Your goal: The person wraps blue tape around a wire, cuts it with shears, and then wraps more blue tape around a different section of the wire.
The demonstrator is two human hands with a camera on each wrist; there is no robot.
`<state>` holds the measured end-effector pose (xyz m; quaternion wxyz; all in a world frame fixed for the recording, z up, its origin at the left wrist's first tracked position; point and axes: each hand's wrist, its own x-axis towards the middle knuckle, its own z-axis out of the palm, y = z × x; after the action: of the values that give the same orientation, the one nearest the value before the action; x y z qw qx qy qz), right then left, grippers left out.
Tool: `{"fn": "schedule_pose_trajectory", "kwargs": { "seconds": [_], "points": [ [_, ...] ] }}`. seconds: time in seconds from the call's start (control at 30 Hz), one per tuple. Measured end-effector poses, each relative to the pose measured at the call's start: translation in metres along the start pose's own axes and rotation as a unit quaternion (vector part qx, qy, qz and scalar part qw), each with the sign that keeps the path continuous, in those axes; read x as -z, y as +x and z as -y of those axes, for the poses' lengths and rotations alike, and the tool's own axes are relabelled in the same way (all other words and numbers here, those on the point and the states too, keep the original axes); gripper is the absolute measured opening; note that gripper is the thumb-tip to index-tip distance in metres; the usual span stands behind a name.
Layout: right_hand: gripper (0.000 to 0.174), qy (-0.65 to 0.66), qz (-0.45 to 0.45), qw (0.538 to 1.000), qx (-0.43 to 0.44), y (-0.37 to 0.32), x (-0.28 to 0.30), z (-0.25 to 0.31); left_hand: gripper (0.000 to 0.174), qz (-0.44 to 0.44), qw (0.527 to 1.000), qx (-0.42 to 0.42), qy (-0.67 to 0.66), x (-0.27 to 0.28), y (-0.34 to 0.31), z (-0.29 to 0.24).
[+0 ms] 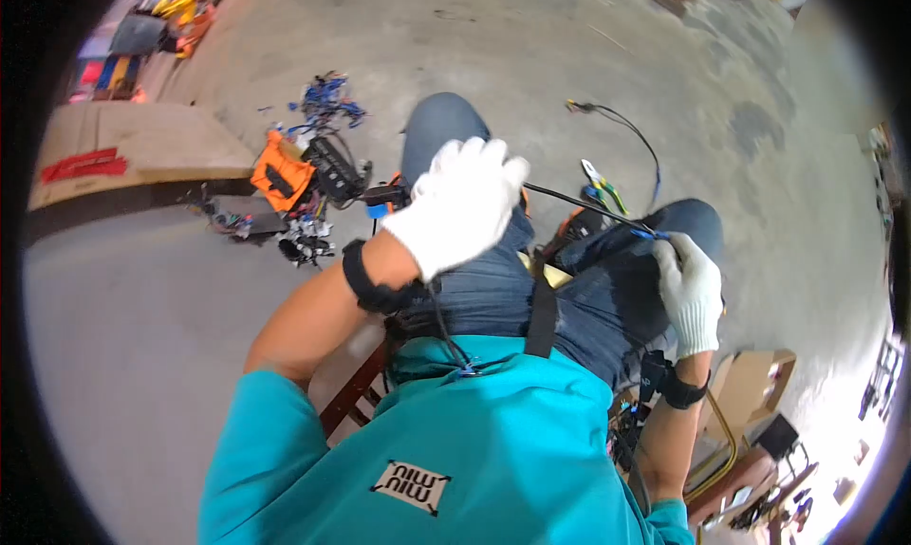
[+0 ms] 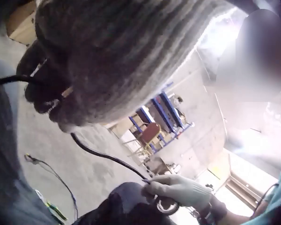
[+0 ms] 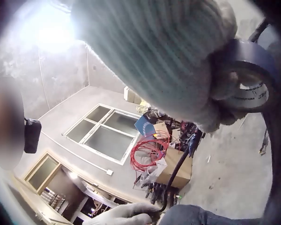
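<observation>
In the head view, a black cable (image 1: 584,202) stretches between two white-gloved hands above the person's knees. The left hand (image 1: 465,203) has its fingers curled round it; in the left wrist view the cable (image 2: 110,158) comes out below that glove (image 2: 117,61). The right hand (image 1: 691,294) pinches the other part, where a blue wrapping (image 1: 649,233) shows. A roll of blue tape (image 3: 253,58) sits in the right hand's fingers (image 3: 222,91) in the right wrist view. Part of the cable is hidden inside the left hand.
Green-handled pliers (image 1: 604,186) and a loose cable (image 1: 631,128) lie on the floor ahead. Wire scraps (image 1: 327,99), an orange object (image 1: 282,170) and a low board with red strips (image 1: 83,165) are at the left. An open cardboard box (image 1: 754,384) stands at the right.
</observation>
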<state>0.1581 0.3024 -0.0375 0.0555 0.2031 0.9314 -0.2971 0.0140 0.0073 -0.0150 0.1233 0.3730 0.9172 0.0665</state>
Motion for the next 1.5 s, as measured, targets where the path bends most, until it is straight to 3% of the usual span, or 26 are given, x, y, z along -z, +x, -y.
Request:
{"fn": "schedule_pose_trajectory", "kwargs": {
  "seconds": [0.07, 0.13, 0.17, 0.4, 0.77, 0.93, 1.13, 1.37, 1.47, 1.5],
  "points": [
    [0.025, -0.003, 0.001, 1.000, 0.002, -0.003, -0.002, 0.005, 0.034, -0.039, 0.994, -0.101, -0.033, -0.006, 0.004, -0.025],
    [0.025, -0.007, -0.003, 1.000, -0.008, -0.003, -0.001, 0.015, 0.037, -0.022, 0.987, -0.126, -0.099, -0.004, 0.015, -0.058],
    [0.024, -0.011, -0.001, 1.000, -0.005, -0.002, -0.001, 0.017, 0.039, -0.069, 0.971, -0.161, -0.164, -0.012, 0.020, -0.066],
    [0.023, -0.013, -0.001, 1.000, 0.019, -0.002, -0.002, 0.024, 0.028, -0.117, 0.959, -0.242, -0.094, -0.039, 0.068, -0.081],
    [0.020, 0.024, -0.034, 0.998, 0.042, -0.011, -0.002, 0.036, 0.030, -0.038, 0.969, -0.194, -0.150, -0.042, 0.060, -0.069],
    [0.019, 0.056, -0.055, 0.995, 0.056, -0.016, -0.009, 0.036, 0.026, 0.097, 0.970, -0.131, -0.183, -0.024, 0.051, -0.067],
    [0.020, 0.042, -0.041, 0.995, 0.081, -0.020, -0.016, 0.031, 0.028, 0.152, 0.948, -0.103, -0.258, -0.031, 0.045, -0.062],
    [0.021, 0.064, -0.008, 0.996, 0.060, -0.024, -0.011, 0.019, 0.030, 0.084, 0.944, -0.147, -0.281, -0.042, 0.042, -0.061],
    [0.021, 0.065, -0.004, 0.997, 0.050, -0.026, -0.012, 0.013, 0.034, 0.138, 0.948, -0.073, -0.278, -0.028, 0.042, -0.058],
    [0.021, 0.065, -0.003, 0.997, 0.050, -0.025, -0.013, 0.012, 0.034, 0.156, 0.930, -0.048, -0.331, -0.027, 0.041, -0.056]
  ]
}}
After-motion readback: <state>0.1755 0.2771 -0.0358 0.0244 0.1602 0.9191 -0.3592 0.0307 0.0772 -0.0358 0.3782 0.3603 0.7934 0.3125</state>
